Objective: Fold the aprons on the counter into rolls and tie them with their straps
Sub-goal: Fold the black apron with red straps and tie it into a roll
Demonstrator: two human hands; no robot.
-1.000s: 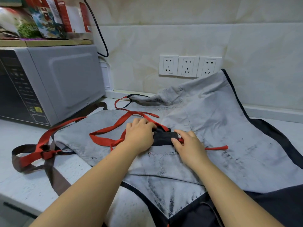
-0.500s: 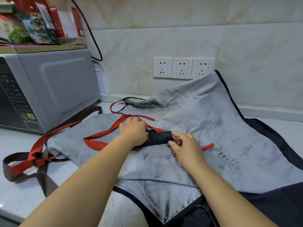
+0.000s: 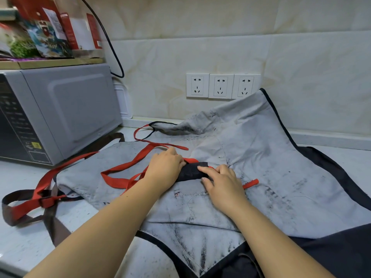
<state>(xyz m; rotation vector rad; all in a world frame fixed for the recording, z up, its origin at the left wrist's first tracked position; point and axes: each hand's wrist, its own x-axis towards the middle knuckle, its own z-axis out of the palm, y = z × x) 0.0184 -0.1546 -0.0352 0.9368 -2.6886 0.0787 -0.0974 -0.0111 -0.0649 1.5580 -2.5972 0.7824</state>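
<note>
A small dark rolled apron (image 3: 191, 171) lies on top of grey, stained aprons (image 3: 261, 161) spread over the counter. My left hand (image 3: 165, 170) grips the roll's left end, fingers curled over it. My right hand (image 3: 222, 181) holds the roll's right end, fingers bent across the top. Red straps (image 3: 128, 167) trail from the roll to the left in loops, and a short red strap end (image 3: 251, 183) sticks out to the right from under my right hand.
A grey microwave (image 3: 60, 115) stands at the left with packets (image 3: 46, 31) on a board above it. Three wall sockets (image 3: 220, 86) sit behind. Brown straps (image 3: 24, 205) with a red buckle loop lie near the counter's front left edge (image 3: 12, 265). A black cable (image 3: 112, 51) hangs down.
My right hand has moved further onto the dark roll, covering more of its right end. My left hand stays on the left end. The view has shifted slightly.
</note>
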